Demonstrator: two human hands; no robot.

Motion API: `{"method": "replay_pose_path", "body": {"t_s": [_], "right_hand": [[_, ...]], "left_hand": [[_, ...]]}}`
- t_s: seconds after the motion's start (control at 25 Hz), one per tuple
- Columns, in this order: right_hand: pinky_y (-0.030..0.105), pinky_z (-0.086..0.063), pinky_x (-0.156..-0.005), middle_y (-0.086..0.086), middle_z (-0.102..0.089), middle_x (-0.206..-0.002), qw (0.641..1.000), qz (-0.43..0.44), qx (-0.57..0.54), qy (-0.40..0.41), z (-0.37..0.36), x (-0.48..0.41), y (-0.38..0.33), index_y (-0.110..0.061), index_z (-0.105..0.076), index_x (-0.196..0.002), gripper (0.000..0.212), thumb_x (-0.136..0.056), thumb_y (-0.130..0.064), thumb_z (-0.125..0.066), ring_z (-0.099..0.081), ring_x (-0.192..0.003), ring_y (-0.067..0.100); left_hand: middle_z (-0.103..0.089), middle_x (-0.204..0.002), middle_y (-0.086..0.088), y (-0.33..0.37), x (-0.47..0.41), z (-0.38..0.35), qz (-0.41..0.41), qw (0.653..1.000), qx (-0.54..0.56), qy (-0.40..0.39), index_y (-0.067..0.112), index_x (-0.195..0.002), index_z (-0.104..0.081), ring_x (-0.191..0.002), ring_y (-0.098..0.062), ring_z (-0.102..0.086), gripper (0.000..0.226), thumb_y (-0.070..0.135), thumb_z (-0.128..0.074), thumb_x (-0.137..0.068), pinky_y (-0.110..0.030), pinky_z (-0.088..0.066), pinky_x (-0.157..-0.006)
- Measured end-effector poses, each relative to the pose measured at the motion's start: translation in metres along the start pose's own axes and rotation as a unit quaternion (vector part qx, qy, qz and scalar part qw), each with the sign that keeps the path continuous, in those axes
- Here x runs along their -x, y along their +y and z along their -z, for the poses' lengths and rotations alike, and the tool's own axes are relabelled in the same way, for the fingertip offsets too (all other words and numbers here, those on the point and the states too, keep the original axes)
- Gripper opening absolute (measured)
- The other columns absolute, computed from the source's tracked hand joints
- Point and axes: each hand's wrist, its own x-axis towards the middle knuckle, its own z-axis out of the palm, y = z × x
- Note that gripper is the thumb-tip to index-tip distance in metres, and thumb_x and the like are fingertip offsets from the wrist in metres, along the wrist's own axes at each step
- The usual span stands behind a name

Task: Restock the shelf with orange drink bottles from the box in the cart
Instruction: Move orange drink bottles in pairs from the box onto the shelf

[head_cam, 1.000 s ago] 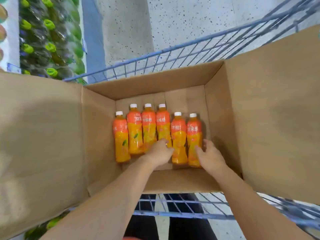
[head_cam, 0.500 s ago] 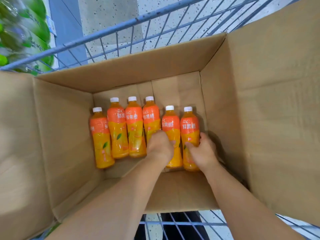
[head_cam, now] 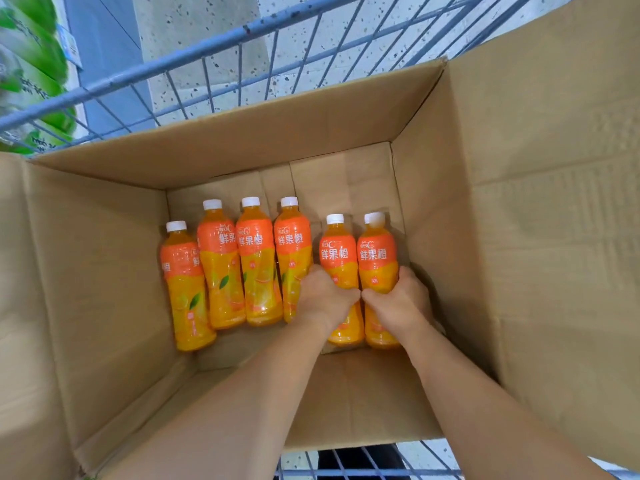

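Speckled floor [head_cam: 207,22] shows under the cart [head_cam: 207,58], whose box [head_cam: 242,143] holds six orange bottles [head_cam: 221,271] lying flat, caps toward its far wall; left hand [head_cam: 325,299] clasps the fifth bottle [head_cam: 337,254], right hand [head_cam: 398,303] the sixth bottle [head_cam: 377,258] by the right wall

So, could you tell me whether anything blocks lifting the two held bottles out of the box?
Nothing visible: the left hand and right hand grip the two rightmost white-capped orange drink bottles, and the brown cardboard box is open above.

Pale speckled floor [head_cam: 194,26]; blue-grey strip [head_cam: 104,46], green packs [head_cam: 27,57] far left.
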Motion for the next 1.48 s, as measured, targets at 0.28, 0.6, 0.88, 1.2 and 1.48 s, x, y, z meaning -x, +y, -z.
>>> {"method": "replay_pose_path", "body": {"t_s": [0.28, 0.6, 0.88, 1.2, 1.48], "right_hand": [[0.040, -0.055, -0.085, 0.000, -0.066, -0.101, 0.996, 0.013, -0.087, -0.015, 0.014, 0.016, -0.001, -0.025, -0.059, -0.110, 0.044, -0.072, -0.029, -0.081, -0.064, -0.090, 0.022], [0.047, -0.059, -0.084, 0.005, -0.071, -0.098, 0.979, 0.098, -0.161, -0.076, 0.066, 0.112, -0.038, -0.021, -0.063, -0.110, 0.041, -0.073, -0.012, -0.079, -0.070, -0.090, 0.022], [0.034, -0.057, -0.075, -0.002, -0.070, -0.097, 0.962, 0.193, -0.181, -0.061, 0.113, 0.209, -0.079, -0.024, -0.061, -0.112, 0.042, -0.076, -0.017, -0.081, -0.069, -0.089, 0.014], [0.022, -0.050, -0.063, -0.006, -0.071, -0.088, 0.928, 0.321, -0.185, 0.030, 0.169, 0.305, -0.132, -0.023, -0.063, -0.102, 0.035, -0.074, -0.014, -0.082, -0.065, -0.075, 0.003], [0.039, -0.059, -0.076, -0.001, -0.073, -0.085, 0.879, 0.435, -0.197, -0.008, 0.193, 0.353, -0.169, -0.021, -0.064, -0.093, 0.030, -0.072, -0.011, -0.083, -0.070, -0.079, 0.017]], "left_hand": [[-0.069, -0.099, 0.000, 0.003, 0.027, 0.037, -0.008, 0.999, 0.029, -0.043, 0.022, -0.112, -0.057, -0.091, -0.022, -0.069, 0.060, 0.037, -0.083, -0.060, -0.041, -0.059, -0.082], [-0.069, -0.099, -0.004, 0.001, 0.133, 0.121, -0.070, 0.994, 0.073, -0.044, 0.022, -0.112, -0.061, -0.088, -0.021, -0.068, 0.045, 0.021, -0.084, -0.073, -0.042, -0.058, -0.081], [-0.066, -0.100, 0.002, 0.014, 0.224, 0.185, -0.149, 0.977, 0.142, 0.062, 0.025, -0.117, -0.051, -0.089, -0.015, -0.067, 0.057, 0.019, -0.086, -0.073, -0.035, -0.057, -0.076], [-0.064, -0.098, 0.005, 0.043, 0.302, 0.245, -0.241, 0.944, 0.161, 0.159, 0.025, -0.110, -0.053, -0.088, -0.012, -0.064, 0.058, 0.029, -0.090, -0.066, -0.035, -0.053, -0.076], [-0.070, -0.097, 0.005, 0.057, 0.379, 0.270, -0.292, 0.884, 0.258, 0.258, 0.028, -0.109, -0.054, -0.087, -0.012, -0.070, 0.056, 0.030, -0.089, -0.065, -0.042, -0.059, -0.083]]}}
